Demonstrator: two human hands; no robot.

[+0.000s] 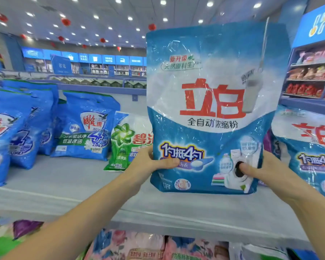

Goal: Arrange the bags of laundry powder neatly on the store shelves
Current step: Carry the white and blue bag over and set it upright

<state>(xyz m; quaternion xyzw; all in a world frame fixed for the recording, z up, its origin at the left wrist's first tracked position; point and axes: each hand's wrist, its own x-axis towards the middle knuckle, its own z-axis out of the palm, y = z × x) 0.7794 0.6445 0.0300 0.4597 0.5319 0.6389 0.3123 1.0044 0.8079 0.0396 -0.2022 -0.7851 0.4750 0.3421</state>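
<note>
The left hand (147, 164) and right hand (265, 170) are gripping the blue bag (204, 109) at seven and five o'clock, thumbs pressing its front. It is likely handling heavy, saggy and slick.

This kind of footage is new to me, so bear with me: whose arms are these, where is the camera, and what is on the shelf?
No machine: one camera, worn on a person's head, looks down at their bare hands. The left hand and right hand grip the lower sides of a big bag of laundry powder, blue and white, upright. On the grey shelf stand blue bags at left, a green bag beside them, and a matching bag at right.
</note>
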